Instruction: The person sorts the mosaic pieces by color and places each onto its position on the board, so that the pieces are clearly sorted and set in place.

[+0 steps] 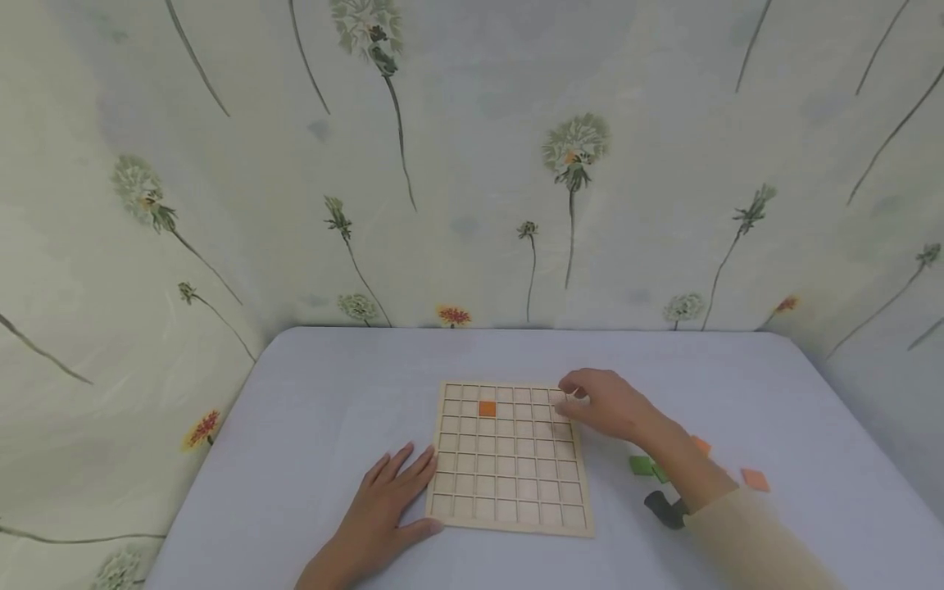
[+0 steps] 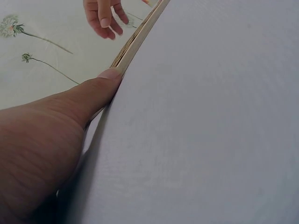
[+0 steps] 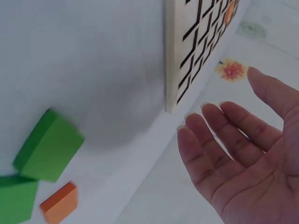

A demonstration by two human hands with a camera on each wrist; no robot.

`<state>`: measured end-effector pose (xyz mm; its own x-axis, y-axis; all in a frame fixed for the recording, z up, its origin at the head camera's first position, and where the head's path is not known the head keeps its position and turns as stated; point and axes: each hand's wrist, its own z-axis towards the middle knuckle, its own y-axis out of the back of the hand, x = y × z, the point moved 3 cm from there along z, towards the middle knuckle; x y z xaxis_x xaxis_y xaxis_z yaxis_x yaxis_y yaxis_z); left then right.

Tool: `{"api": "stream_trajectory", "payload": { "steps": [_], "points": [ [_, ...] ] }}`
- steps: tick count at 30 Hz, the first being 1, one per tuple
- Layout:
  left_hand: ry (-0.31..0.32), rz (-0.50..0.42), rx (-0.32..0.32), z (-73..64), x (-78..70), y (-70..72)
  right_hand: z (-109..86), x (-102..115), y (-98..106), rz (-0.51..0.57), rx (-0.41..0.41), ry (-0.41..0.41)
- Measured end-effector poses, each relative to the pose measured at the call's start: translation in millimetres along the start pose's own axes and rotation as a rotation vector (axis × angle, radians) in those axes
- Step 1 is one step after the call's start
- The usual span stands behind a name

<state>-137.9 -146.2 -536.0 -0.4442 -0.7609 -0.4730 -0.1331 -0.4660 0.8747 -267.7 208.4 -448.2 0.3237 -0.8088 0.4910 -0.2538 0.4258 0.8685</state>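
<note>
Your left hand (image 1: 379,508) lies with fingers spread on the pale surface (image 1: 332,369), fingertips along the left edge of a wooden grid board (image 1: 487,467) and thumb at its near left corner; the left wrist view shows that thumb against the board's side. The board sits in the middle of the surface, with 1 orange tile (image 1: 487,408) set in the 3rd column from the left, 2nd row from the far edge. Your right hand (image 1: 605,401), at the end of a cream sleeve (image 1: 760,541), is at the board's far right corner, thumb and fingers apart and gently curved, the palm bare in the right wrist view; whether a fingertip meets the wood you cannot tell. To the board's right, 2 green tiles (image 1: 642,465) rest close together, with loose orange tiles (image 1: 755,479) farther right, 1 of them partly covered by your forearm. Just in front of the green pieces is a dark object (image 1: 665,510), partly hidden. Behind the surface hangs a dandelion-print cloth (image 1: 472,164).
</note>
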Motion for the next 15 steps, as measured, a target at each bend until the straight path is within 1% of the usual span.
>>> {"api": "stream_trajectory", "payload": {
  "steps": [7,11,15],
  "points": [
    [0.003,-0.010,0.002,-1.0,-0.6,0.4,-22.3,-18,9,-0.025,-0.018,-0.047],
    [0.014,-0.003,0.014,-0.9,0.5,-0.2,-33.9,-28,16,-0.039,-0.006,-0.083],
    [0.017,0.014,0.024,0.2,1.5,-1.2,-43.1,-43,18,-0.038,0.022,-0.145]
  ]
}}
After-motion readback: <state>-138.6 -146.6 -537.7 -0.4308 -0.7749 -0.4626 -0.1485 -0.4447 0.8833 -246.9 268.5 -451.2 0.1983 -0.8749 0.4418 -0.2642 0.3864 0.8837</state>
